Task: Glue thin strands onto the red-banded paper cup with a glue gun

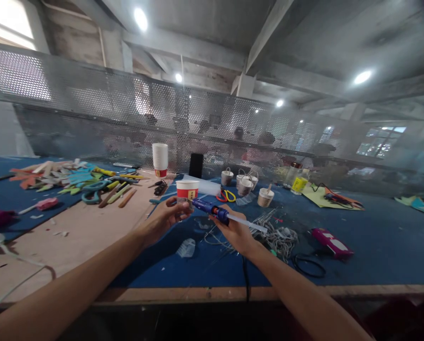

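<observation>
A white and red paper cup point(187, 189) is held up over the table, its lower part wrapped by the fingers of my left hand point(169, 213). My right hand point(235, 232) grips a blue hot glue gun point(208, 206), and a long whitish glue stick point(249, 222) juts from its rear. The gun's nozzle points left and meets the side of the cup near my left fingers; whether it touches I cannot tell. Behind the glue gun lie red and yellow scissors point(226, 195). Tangled grey cord point(281, 239) is heaped to the right of my right hand.
A stack of paper cups point(160, 160) and a black phone point(196, 165) stand at the back. Several small cord-wrapped cups point(245, 185) are behind my right hand. Paper strips point(52, 175) and tools lie left; a purple box-like object point(331, 243) and yellow-labelled bottle point(299, 182) are right.
</observation>
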`<state>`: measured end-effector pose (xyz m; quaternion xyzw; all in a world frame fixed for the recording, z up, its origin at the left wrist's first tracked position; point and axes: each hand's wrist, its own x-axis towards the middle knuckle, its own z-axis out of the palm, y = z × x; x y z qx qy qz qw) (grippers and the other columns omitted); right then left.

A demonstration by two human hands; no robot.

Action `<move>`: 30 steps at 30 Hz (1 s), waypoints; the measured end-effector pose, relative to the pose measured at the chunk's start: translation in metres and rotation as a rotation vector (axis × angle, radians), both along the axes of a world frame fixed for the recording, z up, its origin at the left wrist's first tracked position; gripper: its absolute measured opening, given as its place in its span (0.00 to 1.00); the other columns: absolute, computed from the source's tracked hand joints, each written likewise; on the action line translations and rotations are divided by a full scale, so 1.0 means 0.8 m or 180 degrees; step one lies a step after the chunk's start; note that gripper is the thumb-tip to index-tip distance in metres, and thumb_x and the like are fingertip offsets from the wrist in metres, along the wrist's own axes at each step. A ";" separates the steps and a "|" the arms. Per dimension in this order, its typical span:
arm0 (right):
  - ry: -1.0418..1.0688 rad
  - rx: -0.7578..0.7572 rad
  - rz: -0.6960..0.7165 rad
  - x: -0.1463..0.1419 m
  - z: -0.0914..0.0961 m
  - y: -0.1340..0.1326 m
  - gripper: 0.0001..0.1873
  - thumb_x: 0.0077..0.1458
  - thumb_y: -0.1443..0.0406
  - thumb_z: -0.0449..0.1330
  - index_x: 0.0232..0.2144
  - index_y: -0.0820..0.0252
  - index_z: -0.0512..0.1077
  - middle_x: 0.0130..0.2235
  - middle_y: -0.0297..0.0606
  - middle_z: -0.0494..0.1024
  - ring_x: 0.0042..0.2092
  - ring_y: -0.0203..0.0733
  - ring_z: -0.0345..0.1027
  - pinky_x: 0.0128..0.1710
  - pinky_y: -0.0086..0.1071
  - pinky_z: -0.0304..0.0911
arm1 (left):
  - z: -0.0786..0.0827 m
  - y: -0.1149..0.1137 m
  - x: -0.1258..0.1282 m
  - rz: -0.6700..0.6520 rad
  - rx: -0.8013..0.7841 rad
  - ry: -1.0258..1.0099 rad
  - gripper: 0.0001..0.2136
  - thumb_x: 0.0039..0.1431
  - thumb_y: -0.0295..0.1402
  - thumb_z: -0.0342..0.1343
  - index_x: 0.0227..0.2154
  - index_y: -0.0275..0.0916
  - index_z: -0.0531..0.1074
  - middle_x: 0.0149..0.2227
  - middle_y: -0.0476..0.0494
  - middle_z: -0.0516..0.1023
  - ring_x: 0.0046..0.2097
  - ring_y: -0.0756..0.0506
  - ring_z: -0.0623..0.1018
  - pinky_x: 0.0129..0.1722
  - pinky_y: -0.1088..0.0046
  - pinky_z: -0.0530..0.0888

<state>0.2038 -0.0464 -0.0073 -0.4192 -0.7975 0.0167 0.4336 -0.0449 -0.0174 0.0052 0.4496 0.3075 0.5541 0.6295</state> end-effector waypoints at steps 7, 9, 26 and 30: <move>-0.0180 -0.0119 -0.0027 0.000 0.006 -0.005 0.13 0.68 0.55 0.56 0.44 0.55 0.74 0.35 0.37 0.81 0.33 0.42 0.74 0.34 0.30 0.64 | 0.005 -0.008 0.002 -0.0002 -0.0007 0.0071 0.14 0.45 0.32 0.76 0.33 0.39 0.77 0.37 0.42 0.84 0.40 0.41 0.83 0.44 0.65 0.77; -0.0274 -0.0107 -0.0051 0.001 0.008 -0.006 0.11 0.68 0.56 0.57 0.44 0.55 0.74 0.34 0.36 0.80 0.32 0.42 0.74 0.33 0.30 0.62 | 0.001 -0.005 0.000 -0.0026 0.0023 0.0087 0.14 0.46 0.32 0.76 0.34 0.39 0.78 0.38 0.42 0.84 0.41 0.42 0.83 0.45 0.66 0.77; -0.0452 -0.0028 -0.0041 0.004 0.009 -0.008 0.07 0.68 0.61 0.58 0.46 0.54 0.72 0.35 0.35 0.81 0.34 0.42 0.75 0.35 0.29 0.59 | -0.002 0.000 0.000 -0.0079 -0.0004 0.0054 0.16 0.47 0.33 0.76 0.37 0.38 0.78 0.42 0.39 0.85 0.44 0.41 0.84 0.47 0.63 0.77; -0.0457 -0.0027 -0.0036 0.006 0.006 -0.006 0.08 0.69 0.59 0.57 0.45 0.54 0.72 0.35 0.34 0.80 0.34 0.42 0.74 0.34 0.29 0.58 | -0.004 0.002 -0.001 -0.0064 0.0018 0.0072 0.14 0.47 0.32 0.75 0.37 0.39 0.79 0.41 0.40 0.84 0.42 0.42 0.84 0.46 0.65 0.77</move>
